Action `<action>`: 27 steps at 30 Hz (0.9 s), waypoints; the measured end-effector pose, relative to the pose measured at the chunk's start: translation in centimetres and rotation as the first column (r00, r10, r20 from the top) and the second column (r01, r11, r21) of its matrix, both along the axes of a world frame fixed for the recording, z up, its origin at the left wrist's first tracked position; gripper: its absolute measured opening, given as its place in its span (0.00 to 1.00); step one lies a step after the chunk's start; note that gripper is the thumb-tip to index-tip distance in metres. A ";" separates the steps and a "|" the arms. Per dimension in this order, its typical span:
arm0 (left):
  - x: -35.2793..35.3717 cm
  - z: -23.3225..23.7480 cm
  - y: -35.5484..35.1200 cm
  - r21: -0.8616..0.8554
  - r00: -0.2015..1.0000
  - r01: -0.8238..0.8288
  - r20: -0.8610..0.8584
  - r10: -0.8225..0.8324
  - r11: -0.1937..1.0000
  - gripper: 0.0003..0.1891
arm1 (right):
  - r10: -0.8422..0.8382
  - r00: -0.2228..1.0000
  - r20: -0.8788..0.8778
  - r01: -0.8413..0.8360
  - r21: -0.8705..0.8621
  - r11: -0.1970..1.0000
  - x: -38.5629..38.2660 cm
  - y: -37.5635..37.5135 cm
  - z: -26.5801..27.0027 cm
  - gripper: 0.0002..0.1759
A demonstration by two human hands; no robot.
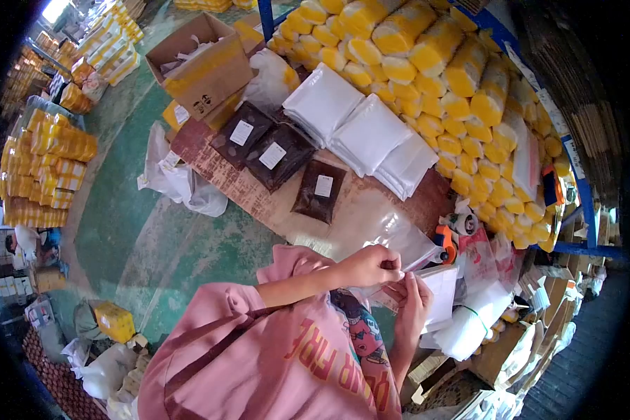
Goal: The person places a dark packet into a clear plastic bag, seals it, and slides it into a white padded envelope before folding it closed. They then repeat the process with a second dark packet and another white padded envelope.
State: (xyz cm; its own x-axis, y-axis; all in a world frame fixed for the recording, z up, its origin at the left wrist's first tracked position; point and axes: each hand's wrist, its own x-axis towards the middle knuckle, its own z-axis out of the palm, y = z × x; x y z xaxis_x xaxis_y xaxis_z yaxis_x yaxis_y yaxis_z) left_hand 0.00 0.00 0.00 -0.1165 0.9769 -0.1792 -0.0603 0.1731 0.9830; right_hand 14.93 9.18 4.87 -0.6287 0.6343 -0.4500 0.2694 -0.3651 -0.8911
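Note:
My left hand [372, 267] is closed in a pinch, its fingertips almost touching those of my right hand [414, 302]. Something small and pale shows between the fingertips, too small to name. Just beyond my hands lies a clear plastic bag [407, 241] on the table. A white sheet [439, 288], perhaps of labels, is beside my right hand. Farther up the table lie three dark filled packets with white labels: one packet [320, 192] nearest me, another packet [278, 157] in the middle, and a third packet [241, 134] behind.
Stacks of white plastic bags [371, 133] line the table's far side. An orange tape dispenser [446, 243] stands at the right. An open cardboard box [206, 84] is at the far left corner. Yellow-and-white bundles [427, 56] are piled behind; a white roll [472, 322] lies at right.

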 end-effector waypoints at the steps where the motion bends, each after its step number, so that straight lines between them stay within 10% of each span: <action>1: 0.4 1.0 -0.2 0.014 0.989 -0.077 -0.127 0.078 0.997 0.12 | 0.044 0.995 0.088 -0.057 0.162 0.985 -0.3 -0.3 0.3 0.10; 5: 1.7 0.5 0.1 0.152 0.913 -0.176 -0.344 0.219 0.972 0.10 | 0.053 0.940 0.337 -0.268 0.633 0.726 -1.5 -1.2 -0.4 0.13; 13: 1.4 0.0 -1.1 0.208 0.933 -0.286 -0.164 0.321 0.935 0.08 | 0.057 0.985 0.160 -0.103 0.295 0.950 -1.8 -1.6 -2.8 0.18; 18: 1.3 -1.0 -1.6 0.120 0.909 -0.418 0.055 0.414 0.901 0.07 | 0.014 0.989 0.145 -0.110 0.677 0.727 -2.3 -2.4 -5.0 0.19; 23: 1.6 -1.0 -2.5 0.198 0.881 -0.400 -0.187 0.435 0.895 0.04 | 0.057 0.968 0.245 -0.207 0.647 0.734 -2.3 -3.4 -4.1 0.20; 27: 3.0 -0.1 -2.7 0.316 0.772 -0.465 -0.314 0.553 0.827 0.04 | 0.050 0.953 0.298 -0.280 0.809 0.516 -3.3 -4.3 -3.2 0.16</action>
State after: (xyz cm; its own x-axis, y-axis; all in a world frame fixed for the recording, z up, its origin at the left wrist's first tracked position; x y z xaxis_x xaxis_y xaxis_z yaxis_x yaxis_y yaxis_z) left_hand 3.02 -2.70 -0.14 -0.6216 0.7613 0.1843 0.2997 0.0137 0.9539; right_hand 11.63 4.92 1.68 -0.7259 0.6807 0.0985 0.4600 0.5869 -0.6663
